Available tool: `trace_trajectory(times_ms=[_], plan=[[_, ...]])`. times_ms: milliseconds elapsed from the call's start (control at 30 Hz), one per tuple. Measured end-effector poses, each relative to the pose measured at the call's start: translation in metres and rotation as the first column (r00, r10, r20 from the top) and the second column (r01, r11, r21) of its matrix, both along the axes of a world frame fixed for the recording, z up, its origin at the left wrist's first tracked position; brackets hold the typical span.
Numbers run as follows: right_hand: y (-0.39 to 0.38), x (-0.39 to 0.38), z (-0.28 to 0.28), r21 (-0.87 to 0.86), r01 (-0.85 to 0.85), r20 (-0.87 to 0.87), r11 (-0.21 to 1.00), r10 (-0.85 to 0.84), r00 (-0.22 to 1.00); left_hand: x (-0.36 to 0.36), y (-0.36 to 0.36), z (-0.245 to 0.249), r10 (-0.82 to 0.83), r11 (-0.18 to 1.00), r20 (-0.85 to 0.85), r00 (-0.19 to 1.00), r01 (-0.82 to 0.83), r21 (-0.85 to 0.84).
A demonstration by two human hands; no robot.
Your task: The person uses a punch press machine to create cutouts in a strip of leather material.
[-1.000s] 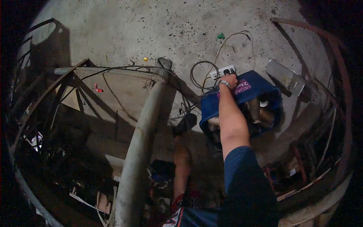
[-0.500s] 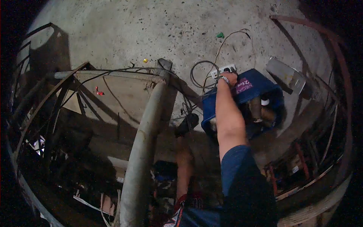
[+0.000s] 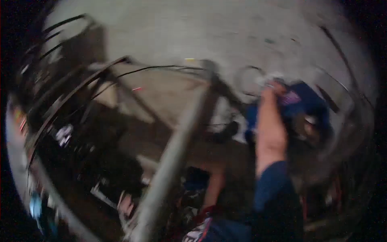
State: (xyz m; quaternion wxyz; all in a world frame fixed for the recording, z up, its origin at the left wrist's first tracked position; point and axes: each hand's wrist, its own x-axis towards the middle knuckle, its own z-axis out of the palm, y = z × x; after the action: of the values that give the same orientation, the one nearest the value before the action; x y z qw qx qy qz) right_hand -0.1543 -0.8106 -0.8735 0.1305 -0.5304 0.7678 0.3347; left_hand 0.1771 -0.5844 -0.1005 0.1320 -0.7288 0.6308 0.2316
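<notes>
My right hand (image 3: 274, 87), at the end of an outstretched arm, is over a white power strip (image 3: 275, 75) on the concrete floor. Its fingers seem closed on a dark plug at the strip, though motion smears them. A band circles the wrist. Right beside the hand is a dark blue plastic crate (image 3: 308, 93) with a pink label, and my forearm passes across its left part. Inside the crate lie a brownish cylinder and something with a white end, both blurred. My left hand is out of view.
A thick grey metal pole (image 3: 173, 151) slants up the middle. Bent metal frames (image 3: 80, 86) stand at left. A looped cable (image 3: 238, 80) lies left of the strip. A bare leg (image 3: 215, 185) shows below. A pale metal box (image 3: 332, 85) sits right of the crate.
The whole view has shifted, so things appear farther right and the picture is blurred. My right hand stays at the power strip.
</notes>
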Motion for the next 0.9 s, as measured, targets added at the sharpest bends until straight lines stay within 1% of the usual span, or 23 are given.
trace_trajectory(times_ms=[33, 67, 100, 133, 200, 267, 367, 400, 600, 767, 833, 900], plan=[[-0.001, 0.025, 0.007, 0.053, -0.161, 0.166, 0.986, 0.15, 0.975, -0.045, -0.012, 0.024, 0.331, 0.847, 0.438, 0.836, -0.467, 0.252], [-0.015, 0.006, 0.017, 0.028, -0.257, 0.214, 0.966, 0.246, 0.945, -0.032, -0.012, 0.021, 0.418, 0.881, 0.178, 0.891, -0.445, 0.158], [-0.033, -0.015, 0.025, -0.008, -0.326, 0.249, 0.945, 0.317, 0.915, -0.047, 0.016, 0.006, 0.576, 0.812, 0.042, 0.816, -0.567, -0.137], [-0.052, -0.026, 0.024, -0.056, -0.35, 0.269, 0.935, 0.352, 0.897, -0.046, 0.033, 0.001, 0.524, 0.843, 0.048, 0.85, -0.51, -0.173], [-0.073, -0.037, 0.017, -0.081, -0.353, 0.3, 0.932, 0.36, 0.883, -0.052, 0.034, -0.016, 0.582, 0.782, -0.015, 0.813, -0.565, -0.264], [-0.084, -0.039, 0.011, -0.085, -0.353, 0.296, 0.932, 0.361, 0.884, -0.05, 0.029, -0.027, 0.574, 0.774, -0.034, 0.818, -0.556, -0.304], [-0.091, -0.043, 0.006, -0.076, -0.351, 0.276, 0.933, 0.358, 0.892, -0.049, 0.026, -0.029, 0.582, 0.777, -0.039, 0.812, -0.569, -0.269], [-0.091, -0.034, 0.017, -0.078, -0.354, 0.279, 0.932, 0.361, 0.89, -0.046, 0.03, -0.009, 0.585, 0.777, -0.032, 0.811, -0.571, -0.264], [-0.097, -0.039, 0.018, -0.079, -0.368, 0.255, 0.926, 0.376, 0.891, -0.045, 0.032, -0.01, 0.58, 0.778, -0.047, 0.813, -0.57, -0.266], [-0.108, -0.047, 0.031, -0.091, -0.387, 0.224, 0.918, 0.397, 0.89, -0.046, 0.03, -0.007, 0.586, 0.778, -0.052, 0.809, -0.579, -0.244], [-0.106, -0.037, 0.028, -0.099, -0.388, 0.233, 0.916, 0.4, 0.886, -0.046, 0.031, -0.006, 0.587, 0.786, -0.027, 0.809, -0.578, -0.221], [-0.108, -0.03, 0.032, -0.104, -0.402, 0.236, 0.91, 0.415, 0.879, -0.046, 0.033, -0.006, 0.57, 0.796, -0.017, 0.822, -0.556, -0.24]])
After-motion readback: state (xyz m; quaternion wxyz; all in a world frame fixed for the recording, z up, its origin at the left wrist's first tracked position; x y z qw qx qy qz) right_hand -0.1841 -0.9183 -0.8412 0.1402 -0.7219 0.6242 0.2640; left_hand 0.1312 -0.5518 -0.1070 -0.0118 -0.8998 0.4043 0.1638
